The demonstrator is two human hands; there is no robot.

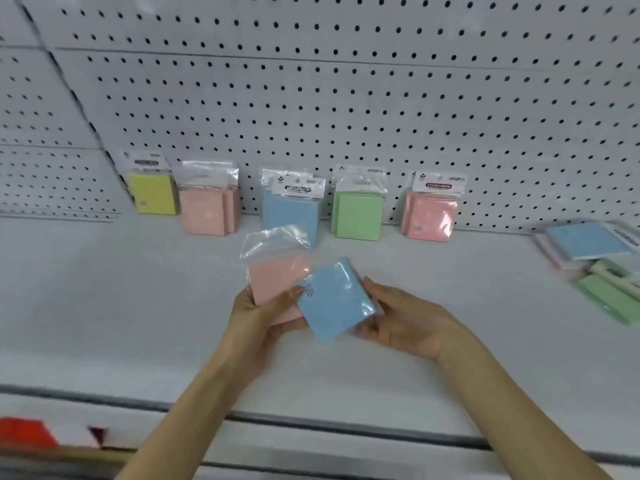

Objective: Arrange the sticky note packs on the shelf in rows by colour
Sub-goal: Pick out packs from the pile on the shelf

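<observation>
the left hand [263,320] grips a pink pack [277,277] by its lower edge, thumb on the front and fingers curled behind. the pack's clear plastic header rises away from the hand toward the back of the shelf. the right hand [408,320] lies palm up just beside the left one and holds a blue pack [334,299], thumb along the pack's right edge, the other fingers hidden under it. the blue pack is tilted, one corner pointing up, and it overlaps the lower right corner of the pink pack, so the two packs touch between the hands. both are held above the white shelf [104,306], not resting on it.

beyond the hands, a line of packs stands against the pegboard wall [346,98]. straight ahead of the left hand is a blue group [291,211], at least two packs one behind another. further to the left of that hand stand a pink group [207,211] and, leftmost, a yellow pack [154,194]. ahead of the right hand stands a green group [358,214], and to the right of it a second pink group [431,216].

well off to the right of the right hand, at the frame's edge, a loose heap [588,240] lies flat on the shelf: a blue one on top, green ones nearer, something pale pink beneath. below and left of the left forearm, under the shelf's front lip, a red shape [24,433] shows, too blurred to tell what it is.
</observation>
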